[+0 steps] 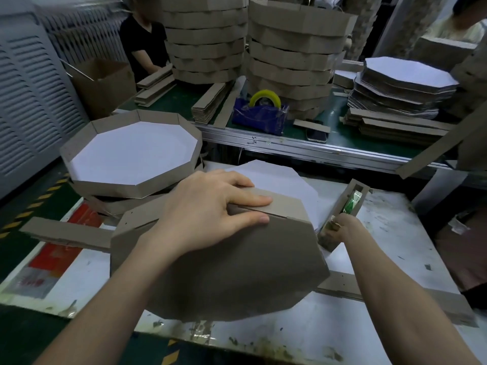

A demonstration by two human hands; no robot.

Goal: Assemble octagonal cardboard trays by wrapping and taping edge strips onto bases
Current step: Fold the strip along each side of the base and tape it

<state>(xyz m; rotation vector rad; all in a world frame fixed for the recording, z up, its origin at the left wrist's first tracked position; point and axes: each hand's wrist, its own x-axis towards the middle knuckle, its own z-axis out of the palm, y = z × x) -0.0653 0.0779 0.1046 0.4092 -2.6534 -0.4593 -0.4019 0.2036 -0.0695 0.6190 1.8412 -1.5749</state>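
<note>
Brown cardboard fills the middle of the view. It is the tray in work. It stands tipped up on the white table, so its plain brown bottom faces the person. The edge strip lies along its top side, with the white inside showing behind it.

The left hand lies flat on the tray. Its fingers are straight and press the strip down. Between two of the fingers runs a thin dark join, where I think the strip meets the base. The join runs from left to right, away from the left hand and toward the right hand.

The right hand is just beside the tray's right corner. Its fingers curl around a cardboard holder with something green inside. It may be tape, but I cannot tell for sure.

So the right hand is closer to the open end of the join. I think the next move is to bring the holder left, across the corner, and lay tape along the join while the left hand keeps the strip flat.

A finished tray sits on a pile to the left.
</note>
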